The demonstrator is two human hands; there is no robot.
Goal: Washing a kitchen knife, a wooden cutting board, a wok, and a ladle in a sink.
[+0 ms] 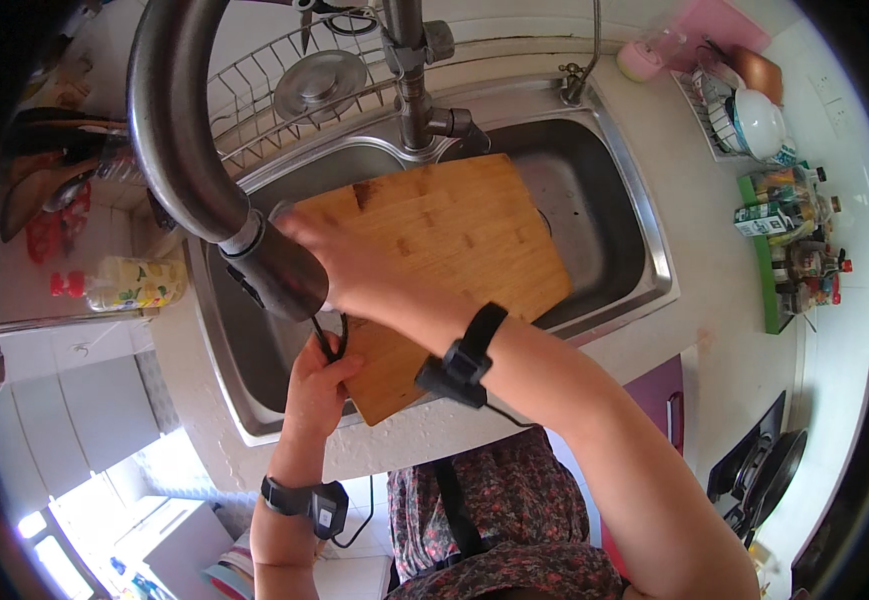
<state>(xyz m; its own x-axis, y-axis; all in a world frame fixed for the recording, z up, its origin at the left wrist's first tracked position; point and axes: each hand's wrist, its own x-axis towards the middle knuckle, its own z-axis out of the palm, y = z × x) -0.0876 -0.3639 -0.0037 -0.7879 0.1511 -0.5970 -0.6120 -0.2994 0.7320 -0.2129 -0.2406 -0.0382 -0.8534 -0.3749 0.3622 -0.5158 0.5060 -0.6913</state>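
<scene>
A bamboo cutting board [449, 232] lies aslant over the double-bowl stainless steel sink [656, 247], crossing both bowls. My left hand [318, 390] grips its near left corner, thumb on top. A black loop [340, 341] rises beside that thumb. Over the board's left part is my right hand [322, 244], blurred, its forearm crossing the wood. The pull-out faucet head [277, 274] hides part of this hand. Something pale shows at its fingertips, too blurred to name, so its grip is unclear. A dark stain marks the board's far edge.
Above the sink's left side arches the faucet neck [171, 112]. A wire rack [254, 82] holding a metal lid [322, 86] stands behind. At left lies a yellow-labelled bottle [138, 283]. Bowls [761, 124] and a green condiment tray [768, 292] line the right counter.
</scene>
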